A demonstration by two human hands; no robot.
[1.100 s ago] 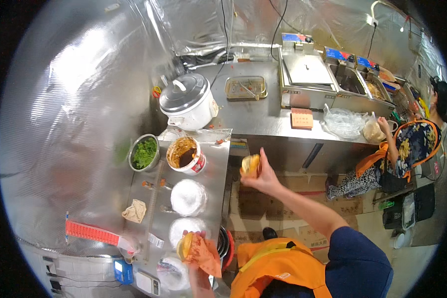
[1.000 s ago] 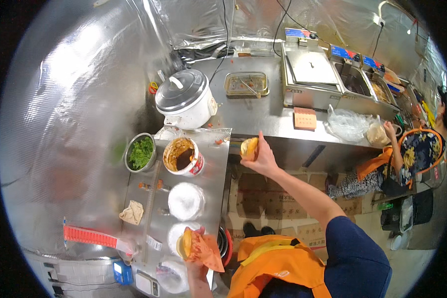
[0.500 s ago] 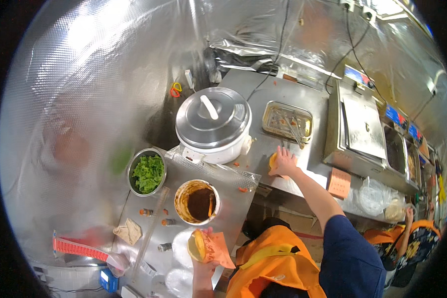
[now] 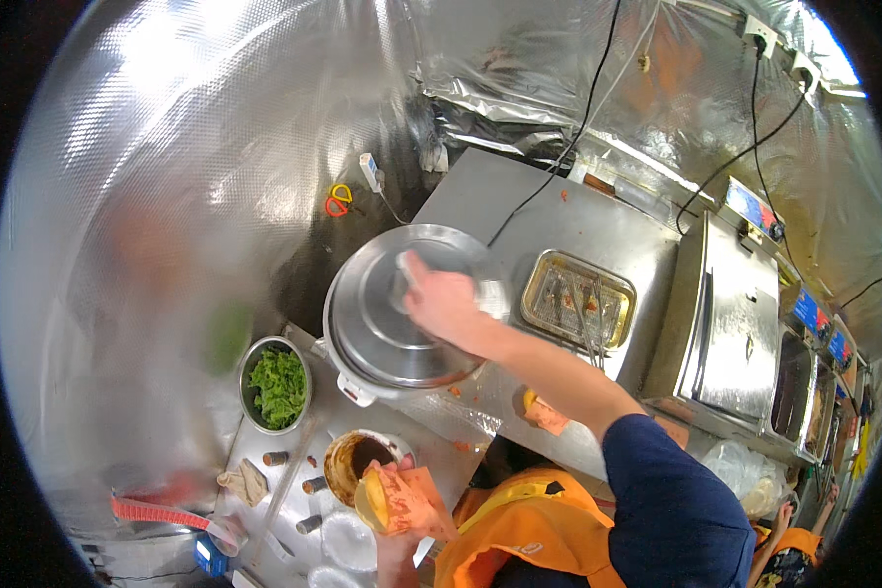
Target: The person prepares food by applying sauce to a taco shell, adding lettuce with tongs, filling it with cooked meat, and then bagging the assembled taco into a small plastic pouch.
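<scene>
My left hand (image 4: 398, 545) holds a yellow bun (image 4: 370, 502) in an orange paper sleeve (image 4: 423, 502), beside a white tub of dark brown sauce (image 4: 341, 463) whose rim it partly hides. My right hand (image 4: 443, 302) reaches forward, closed round the handle of a round steel lid (image 4: 367, 328). The lid sits off-centre over a white cooker (image 4: 356, 390), shifted right and blurred at its right edge; whether it is fully lifted I cannot tell. A second bun in orange paper (image 4: 545, 416) lies on the counter under my right forearm.
A steel bowl of lettuce (image 4: 276, 384) stands left of the cooker. A rack tray with tongs (image 4: 578, 304) lies at right, next to a lidded steel warmer (image 4: 730, 333). Small bottles, a cloth (image 4: 243, 482) and white lids (image 4: 348, 541) lie near left. Another person (image 4: 794, 541) is at lower right.
My right hand has left the wrapped bun on the counter and moved left onto the lid's handle. The lid has shifted. The bun in my left hand stays held; the whole view has turned.
</scene>
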